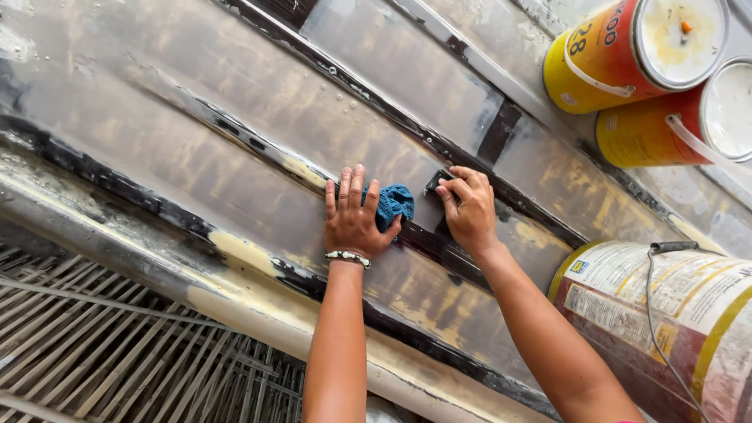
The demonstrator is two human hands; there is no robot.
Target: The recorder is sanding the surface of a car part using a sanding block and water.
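My left hand (352, 213) lies flat on a worn, glossy panelled surface (235, 117), fingers spread, pinning a blue cloth (393, 202) under the palm and thumb. A beaded bracelet sits on that wrist. My right hand (470, 210) is just right of the cloth, fingers pinched on a small dark flat tool (435, 182), pressed against a dark raised strip (415, 235) that runs diagonally across the surface.
Two red and yellow paint cans (619, 59) with white lids stand at the upper right. A larger labelled can (666, 313) with a wire handle stands at the lower right. A metal grille (117, 352) fills the lower left below the pale edge.
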